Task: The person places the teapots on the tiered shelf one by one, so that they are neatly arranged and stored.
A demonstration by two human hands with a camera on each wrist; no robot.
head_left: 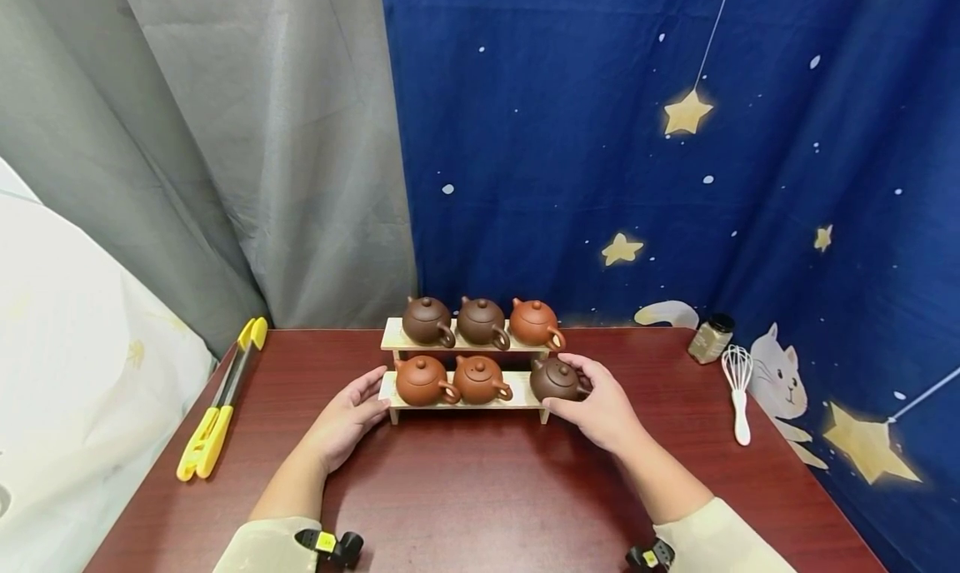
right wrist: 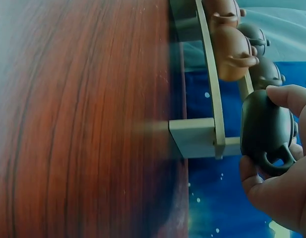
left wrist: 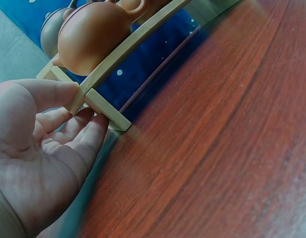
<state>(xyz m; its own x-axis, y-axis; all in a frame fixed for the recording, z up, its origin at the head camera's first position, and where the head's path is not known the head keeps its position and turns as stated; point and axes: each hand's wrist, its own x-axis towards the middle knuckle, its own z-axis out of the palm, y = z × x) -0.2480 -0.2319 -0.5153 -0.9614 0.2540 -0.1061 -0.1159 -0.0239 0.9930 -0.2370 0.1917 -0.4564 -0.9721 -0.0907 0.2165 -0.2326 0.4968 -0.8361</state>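
A two-tier light wooden rack (head_left: 522, 391) holds small clay teapots. My left hand (head_left: 345, 419) grips the left end of its lower tier, thumb on the plank (left wrist: 123, 54) and fingers beneath it. With my right hand (head_left: 606, 406) I hold a dark brown teapot (right wrist: 262, 119) between thumb and fingers. It hangs just above the lower tier's right end, apart from the plank in the right wrist view. Two reddish-brown teapots, the left one (head_left: 422, 381) and the middle one (head_left: 480, 381), stand on that tier.
Along the upper tier stand two dark brown teapots (head_left: 427, 321) and a reddish-brown teapot (head_left: 534, 323). Yellow-handled tongs (head_left: 221, 406) lie at the table's left edge. On the right are a jar with a black lid (head_left: 711, 340) and a white whisk (head_left: 739, 394). Curtains (head_left: 525, 140) hang behind.
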